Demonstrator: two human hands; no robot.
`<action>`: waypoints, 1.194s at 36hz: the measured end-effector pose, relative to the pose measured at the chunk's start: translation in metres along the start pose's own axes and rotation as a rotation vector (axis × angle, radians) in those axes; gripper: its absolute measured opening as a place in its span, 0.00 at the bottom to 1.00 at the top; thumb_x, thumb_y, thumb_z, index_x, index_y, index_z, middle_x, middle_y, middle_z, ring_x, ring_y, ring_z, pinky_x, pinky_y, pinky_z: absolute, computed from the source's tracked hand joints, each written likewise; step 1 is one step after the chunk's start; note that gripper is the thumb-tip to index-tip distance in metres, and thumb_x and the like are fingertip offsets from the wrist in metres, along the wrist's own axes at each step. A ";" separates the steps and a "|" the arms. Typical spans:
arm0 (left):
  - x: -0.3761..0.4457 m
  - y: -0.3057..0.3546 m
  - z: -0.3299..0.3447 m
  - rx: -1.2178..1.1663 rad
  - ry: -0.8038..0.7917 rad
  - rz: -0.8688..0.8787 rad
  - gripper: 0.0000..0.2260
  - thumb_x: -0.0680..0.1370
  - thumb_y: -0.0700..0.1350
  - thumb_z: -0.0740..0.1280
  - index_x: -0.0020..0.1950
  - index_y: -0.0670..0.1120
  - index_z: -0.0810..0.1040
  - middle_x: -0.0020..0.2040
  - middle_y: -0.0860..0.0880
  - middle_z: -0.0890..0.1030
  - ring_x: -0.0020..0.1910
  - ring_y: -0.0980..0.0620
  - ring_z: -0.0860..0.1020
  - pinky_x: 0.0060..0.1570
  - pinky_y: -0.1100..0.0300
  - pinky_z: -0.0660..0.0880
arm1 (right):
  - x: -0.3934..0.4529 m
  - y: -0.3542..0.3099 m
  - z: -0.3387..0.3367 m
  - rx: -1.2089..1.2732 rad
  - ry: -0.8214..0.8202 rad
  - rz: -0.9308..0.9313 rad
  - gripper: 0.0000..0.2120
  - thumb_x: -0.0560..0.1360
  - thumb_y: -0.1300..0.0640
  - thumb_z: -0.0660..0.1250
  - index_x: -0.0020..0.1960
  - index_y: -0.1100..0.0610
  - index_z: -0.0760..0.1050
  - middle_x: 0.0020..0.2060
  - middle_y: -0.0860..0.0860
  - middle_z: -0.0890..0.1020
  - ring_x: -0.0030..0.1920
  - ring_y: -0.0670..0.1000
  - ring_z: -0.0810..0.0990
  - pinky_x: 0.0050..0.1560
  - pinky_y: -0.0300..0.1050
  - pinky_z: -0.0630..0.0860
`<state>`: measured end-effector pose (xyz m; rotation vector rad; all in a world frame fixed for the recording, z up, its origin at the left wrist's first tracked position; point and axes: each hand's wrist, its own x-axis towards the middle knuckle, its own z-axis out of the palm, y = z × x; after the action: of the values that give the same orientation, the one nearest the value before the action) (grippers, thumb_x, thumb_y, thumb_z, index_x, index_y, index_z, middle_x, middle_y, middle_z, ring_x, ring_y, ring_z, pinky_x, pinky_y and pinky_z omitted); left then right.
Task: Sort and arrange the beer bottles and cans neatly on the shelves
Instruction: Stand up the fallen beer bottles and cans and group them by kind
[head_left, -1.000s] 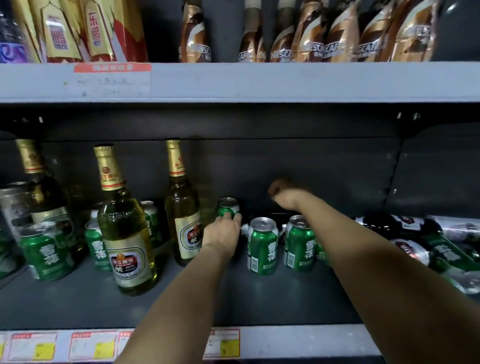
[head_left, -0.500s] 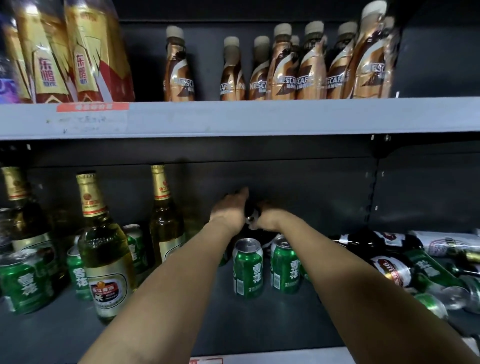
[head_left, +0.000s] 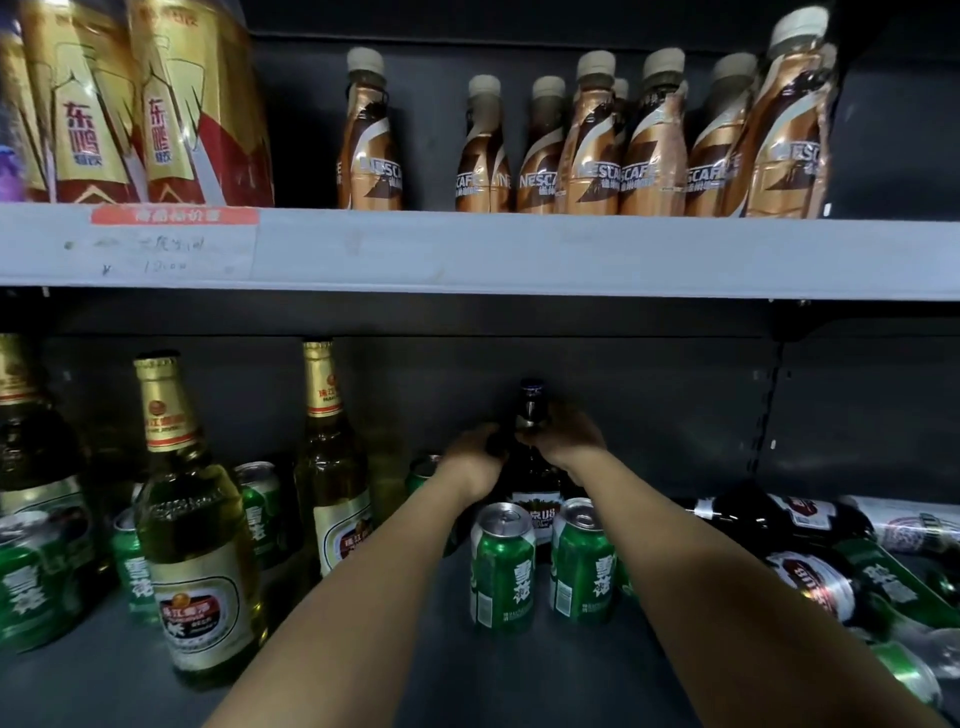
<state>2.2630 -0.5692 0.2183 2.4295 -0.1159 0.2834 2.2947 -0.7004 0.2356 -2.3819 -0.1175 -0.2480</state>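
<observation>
Gripping dark bottle (head_left: 530, 470) | both hands: left hand (head_left: 475, 457), right hand (head_left: 566, 441) | shelf back, upright

A pale grey metal upper shelf edge (head_left: 571, 257) is running across the whole view, lit more brightly than anything below it. A red-topped white paper price label (head_left: 174, 241) with faint handwriting is sticking to its left part. Behind both levels, a dark charcoal metal back panel (head_left: 649, 415) is sitting in deep shadow, and a slotted vertical upright strip (head_left: 775, 410) is dividing it toward the right. The dark grey lower shelf floor (head_left: 519, 686) is catching only dim light, with the shade deepening toward the back. Light is falling from the front and above.
</observation>
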 end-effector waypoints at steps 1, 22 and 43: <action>0.000 0.001 0.003 -0.022 -0.016 0.002 0.13 0.83 0.41 0.58 0.65 0.41 0.74 0.64 0.40 0.76 0.62 0.41 0.74 0.60 0.53 0.71 | 0.001 -0.001 0.001 0.001 -0.004 -0.007 0.23 0.74 0.48 0.71 0.66 0.54 0.73 0.62 0.55 0.78 0.59 0.58 0.78 0.57 0.50 0.75; -0.031 0.047 0.018 0.060 0.440 -0.020 0.09 0.80 0.52 0.61 0.55 0.49 0.75 0.49 0.44 0.81 0.48 0.41 0.80 0.39 0.58 0.69 | -0.025 0.084 -0.086 -0.484 -0.036 0.190 0.21 0.79 0.51 0.57 0.71 0.56 0.68 0.69 0.59 0.71 0.66 0.61 0.72 0.65 0.54 0.71; -0.047 0.160 0.140 0.883 -0.432 0.001 0.16 0.79 0.42 0.64 0.68 0.47 0.73 0.68 0.45 0.74 0.68 0.44 0.71 0.64 0.51 0.67 | -0.031 0.180 -0.086 -0.524 -0.394 0.101 0.27 0.67 0.45 0.73 0.61 0.57 0.75 0.57 0.54 0.79 0.55 0.56 0.78 0.54 0.47 0.77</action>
<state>2.2165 -0.7816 0.2026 3.3357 -0.2164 -0.2644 2.2803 -0.8915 0.1711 -2.9219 -0.1265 0.2779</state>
